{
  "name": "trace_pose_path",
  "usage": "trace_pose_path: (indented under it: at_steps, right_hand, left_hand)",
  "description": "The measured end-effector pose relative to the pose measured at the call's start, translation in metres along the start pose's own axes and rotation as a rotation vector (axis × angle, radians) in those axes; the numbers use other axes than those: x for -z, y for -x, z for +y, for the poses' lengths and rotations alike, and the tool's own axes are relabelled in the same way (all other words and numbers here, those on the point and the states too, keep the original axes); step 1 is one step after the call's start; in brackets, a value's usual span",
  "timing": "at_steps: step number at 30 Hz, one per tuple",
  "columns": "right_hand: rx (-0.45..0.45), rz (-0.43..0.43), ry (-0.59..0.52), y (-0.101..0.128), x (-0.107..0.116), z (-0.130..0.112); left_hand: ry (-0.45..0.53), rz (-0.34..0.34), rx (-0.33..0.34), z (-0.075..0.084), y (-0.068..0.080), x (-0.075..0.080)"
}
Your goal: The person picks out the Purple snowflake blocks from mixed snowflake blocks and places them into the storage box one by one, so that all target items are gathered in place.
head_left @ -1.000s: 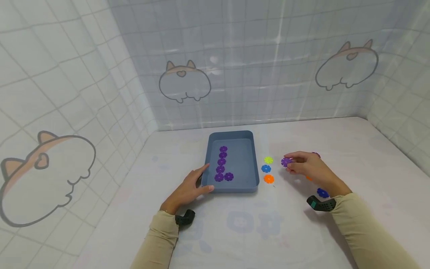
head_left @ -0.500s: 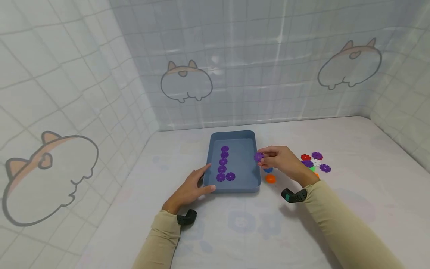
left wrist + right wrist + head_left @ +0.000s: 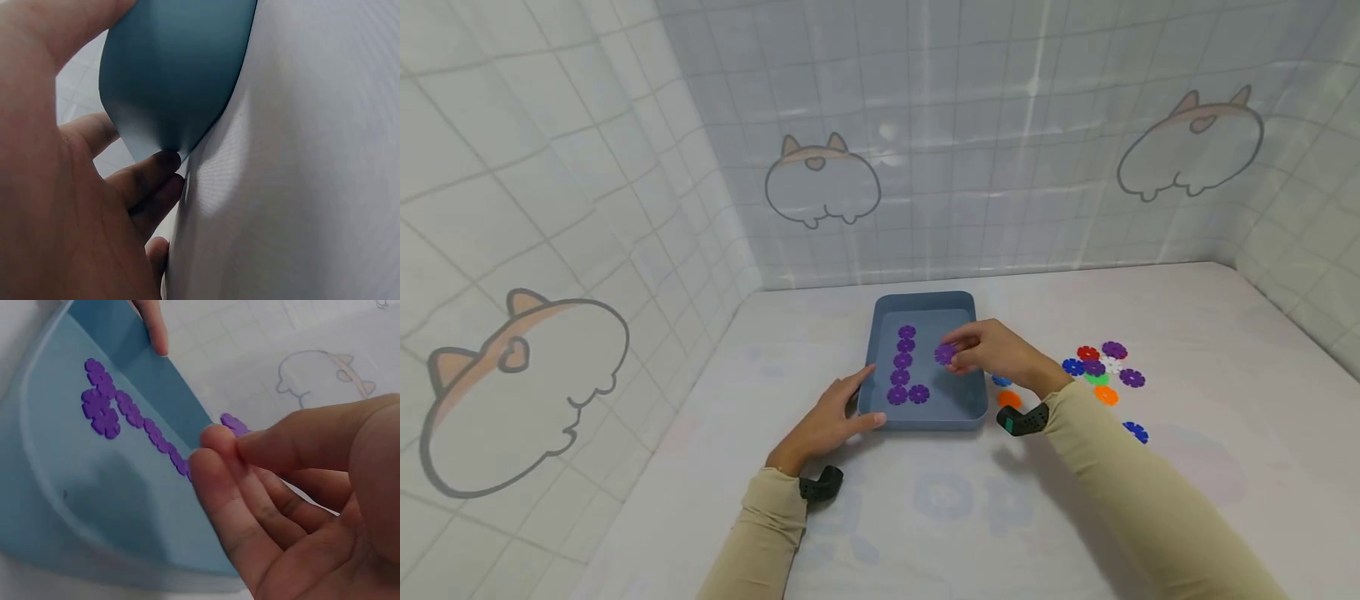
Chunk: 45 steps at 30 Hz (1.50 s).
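My right hand (image 3: 996,350) pinches a purple snowflake disc (image 3: 945,354) between thumb and fingertips, over the right half of a blue-grey tray (image 3: 955,418). In the right wrist view the held disc (image 3: 234,424) peeks out beyond the fingertips. Inside the tray, several purple discs (image 3: 902,361) form a column along the left, with one more disc (image 3: 919,394) beside the lowest. My left hand (image 3: 827,421) grips the tray's near left corner, thumb at the front rim and a finger over the left wall. The left wrist view shows fingertips (image 3: 167,161) against the tray's outer side.
Right of the tray, a blue disc (image 3: 1002,380) and an orange disc (image 3: 1009,400) lie partly behind the right wrist. Farther right is a loose cluster of mixed-colour discs (image 3: 1096,367), with a dark blue disc (image 3: 1136,432) nearer. A tiled-print curtain (image 3: 970,167) stands behind the table.
My right hand has carried the purple disc leftward from the table to over the tray, uncovering the mixed cluster at right. The left hand stays at the tray's corner.
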State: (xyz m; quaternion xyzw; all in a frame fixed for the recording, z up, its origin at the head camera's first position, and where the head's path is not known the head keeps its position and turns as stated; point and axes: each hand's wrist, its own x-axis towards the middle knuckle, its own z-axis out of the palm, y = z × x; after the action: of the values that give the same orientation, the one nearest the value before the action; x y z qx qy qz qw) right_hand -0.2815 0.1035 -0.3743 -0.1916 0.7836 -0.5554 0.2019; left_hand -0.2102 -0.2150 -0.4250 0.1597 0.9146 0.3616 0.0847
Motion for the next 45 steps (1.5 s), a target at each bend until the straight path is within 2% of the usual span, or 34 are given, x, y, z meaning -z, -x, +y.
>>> trace_pose_path:
  at_steps: [4,9,14,31,45]
  right_hand:
    - [-0.011,-0.047,0.052,-0.008,-0.006,-0.002]
    - [-0.009,-0.093,0.056,-0.016,-0.012,0.000]
    - [-0.018,-0.065,0.065,-0.025,-0.018,0.001]
    - [-0.001,-0.040,0.333,-0.044,-0.031,0.003]
    - [-0.007,-0.052,0.412,-0.047,-0.034,-0.001]
  left_hand:
    - [-0.001,0.001,0.000,-0.001,0.000,-0.002]
    - [0.015,-0.005,0.000,0.001,0.001,-0.003]
    - [0.011,-0.002,0.002,0.001,0.001,-0.005]
    - [0.018,0.003,-0.004,0.002,0.000,-0.004]
    - [0.017,0.004,0.004,0.003,0.003,0.000]
